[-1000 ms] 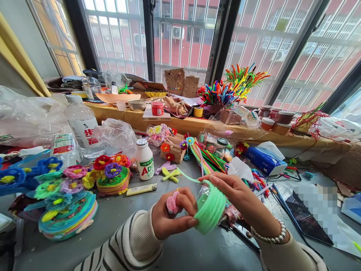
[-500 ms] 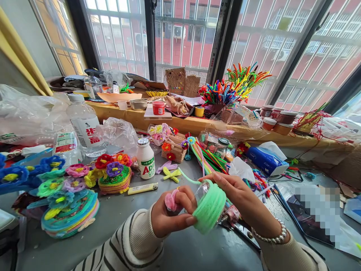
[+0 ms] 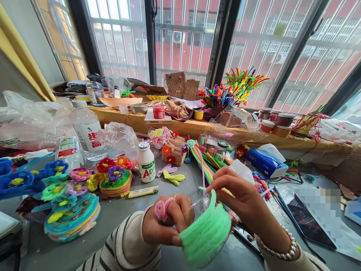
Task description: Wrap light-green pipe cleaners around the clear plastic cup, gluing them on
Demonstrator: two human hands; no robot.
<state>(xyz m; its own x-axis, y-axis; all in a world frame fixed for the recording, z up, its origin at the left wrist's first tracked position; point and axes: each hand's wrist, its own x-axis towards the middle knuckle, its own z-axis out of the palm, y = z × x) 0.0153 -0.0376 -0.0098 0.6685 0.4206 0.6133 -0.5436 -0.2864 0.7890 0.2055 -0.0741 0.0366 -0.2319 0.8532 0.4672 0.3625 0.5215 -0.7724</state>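
My left hand (image 3: 166, 224) grips the rim side of a clear plastic cup-like piece (image 3: 200, 205), tilted low over the table. Mint-green pipe cleaner (image 3: 207, 233) is wound round it in many close turns. At the upper edge my right hand (image 3: 239, 197) is closed, thumb and fingers pinching the loose end of the green pipe cleaner; the exact contact is partly hidden. A pink fuzzy flower ring (image 3: 161, 210) sits on a left finger. Just beyond the hands lies a yellow-green pipe-cleaner bow (image 3: 174, 178).
On the left stand pipe-cleaner flower cakes (image 3: 72, 218), a white drink bottle (image 3: 146, 162) and a water bottle (image 3: 88, 131). Loose pipe cleaners (image 3: 201, 154) lie behind the hands. To the right are a blue tissue pack (image 3: 263, 163) and a dark tablet-like device (image 3: 313, 222).
The wrapped piece has come lower and closer, tilting more. My left hand has shifted slightly left and down. My right hand has moved from the winding's side to its upper edge.
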